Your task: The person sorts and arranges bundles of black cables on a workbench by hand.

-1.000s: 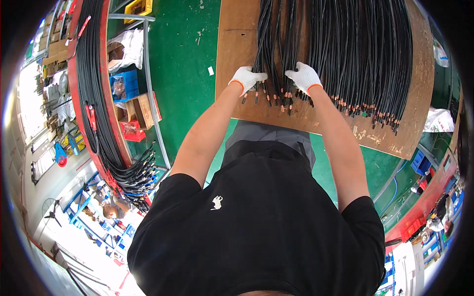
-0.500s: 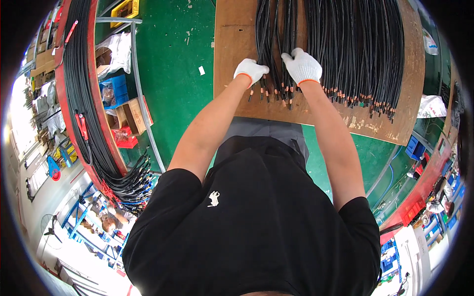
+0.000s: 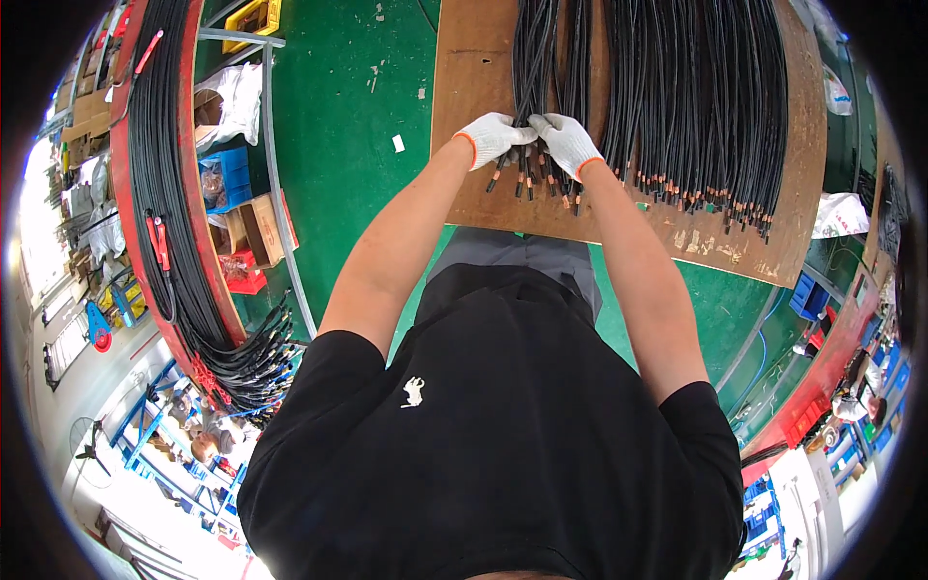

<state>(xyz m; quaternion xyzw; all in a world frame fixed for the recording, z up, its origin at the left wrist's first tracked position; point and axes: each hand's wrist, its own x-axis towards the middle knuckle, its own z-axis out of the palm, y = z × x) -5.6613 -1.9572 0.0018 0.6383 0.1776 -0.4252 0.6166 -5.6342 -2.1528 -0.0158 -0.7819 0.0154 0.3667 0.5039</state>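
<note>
Both my hands wear white knit gloves with orange cuffs. My left hand (image 3: 493,138) is closed around the front part of a small bunch of black cables (image 3: 532,72). My right hand (image 3: 568,145) meets it from the other side, its fingers bent over the same cables; the fingertips of the two hands almost touch. Below the gloves the cable ends (image 3: 527,182) stick out, with copper-coloured bands and black tips. Exactly which cables each hand grips is hidden by the fingers. A wider row of like cables (image 3: 696,106) lies to the right.
The cables lie on a brown wooden table (image 3: 472,87) with a worn front edge. At left, a red-edged rack (image 3: 193,164) carries long black cables; blue and red bins (image 3: 229,181) stand beside it. White bags (image 3: 839,215) lie right of the table. People work in the background.
My right hand has moved left and slightly down toward my left hand, so they now meet over the small bunch. The view has shifted slightly.
</note>
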